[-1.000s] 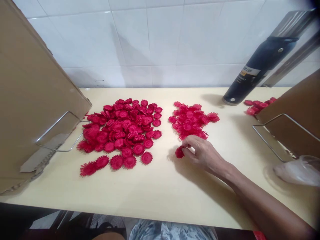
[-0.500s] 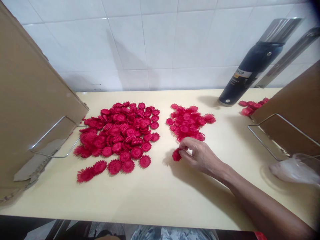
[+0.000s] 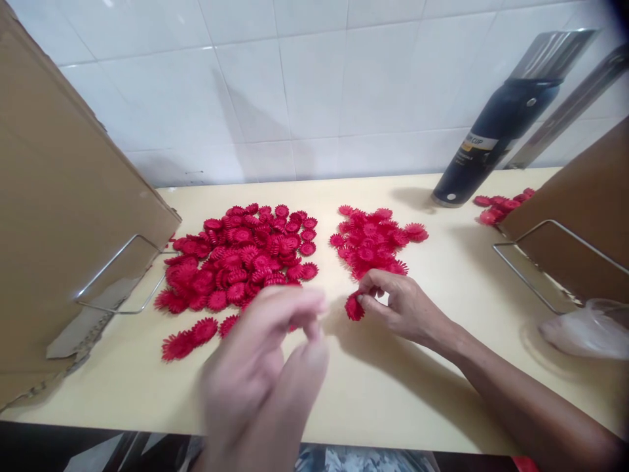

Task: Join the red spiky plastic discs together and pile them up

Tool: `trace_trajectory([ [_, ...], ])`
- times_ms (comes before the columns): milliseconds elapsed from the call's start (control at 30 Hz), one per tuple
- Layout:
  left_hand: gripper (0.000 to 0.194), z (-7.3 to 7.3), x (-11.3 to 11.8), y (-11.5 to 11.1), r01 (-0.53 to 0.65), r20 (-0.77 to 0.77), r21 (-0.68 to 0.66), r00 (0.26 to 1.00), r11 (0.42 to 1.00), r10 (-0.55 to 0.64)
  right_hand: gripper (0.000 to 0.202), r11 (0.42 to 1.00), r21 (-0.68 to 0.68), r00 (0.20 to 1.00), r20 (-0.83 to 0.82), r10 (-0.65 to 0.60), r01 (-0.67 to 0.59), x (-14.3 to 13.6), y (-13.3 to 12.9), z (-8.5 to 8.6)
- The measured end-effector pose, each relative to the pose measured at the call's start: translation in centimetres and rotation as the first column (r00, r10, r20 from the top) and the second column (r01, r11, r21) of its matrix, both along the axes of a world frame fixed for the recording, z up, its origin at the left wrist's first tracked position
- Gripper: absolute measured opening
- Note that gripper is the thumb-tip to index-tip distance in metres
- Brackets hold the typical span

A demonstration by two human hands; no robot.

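Observation:
My right hand (image 3: 398,305) is closed, with thumb and fingertips pinching a red flower-shaped piece (image 3: 354,306) with a fringed edge, just above the table. My left hand (image 3: 268,357) is in front of the larger pile, smeared by motion; its fingers bend towards the thumb, and whether anything is between them cannot be made out. Behind it spreads a large pile of darker red flower-shaped pieces (image 3: 240,255), partly hidden by this hand. Beyond my right hand lies a smaller heap of brighter red flower-shaped pieces (image 3: 368,236).
Cardboard boxes (image 3: 63,196) (image 3: 580,223) with wire handles (image 3: 122,308) stand at both sides of the pale table (image 3: 373,406). A dark blue bottle (image 3: 496,137) stands at the back right, near more red pieces (image 3: 501,206). A clear plastic bag (image 3: 584,331) lies at the right.
My left hand has come into view from below, in front of the larger pile. The right hand still pinches the red piece. The view has shifted slightly.

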State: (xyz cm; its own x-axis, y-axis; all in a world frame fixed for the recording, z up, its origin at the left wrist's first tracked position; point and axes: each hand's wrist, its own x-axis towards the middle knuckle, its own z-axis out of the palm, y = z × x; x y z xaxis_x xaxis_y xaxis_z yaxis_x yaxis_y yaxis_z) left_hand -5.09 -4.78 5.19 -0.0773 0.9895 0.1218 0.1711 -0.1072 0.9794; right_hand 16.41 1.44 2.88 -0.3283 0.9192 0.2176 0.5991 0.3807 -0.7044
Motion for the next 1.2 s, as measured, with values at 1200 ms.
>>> trace_trajectory([
  [1200,0.022,-4.0,6.1,5.7,0.256,0.449,-0.177,0.88,0.95,-0.153,0.022,0.932,0.36,0.998,-0.05,-0.034,0.05,-1.8,-0.4,-0.5],
])
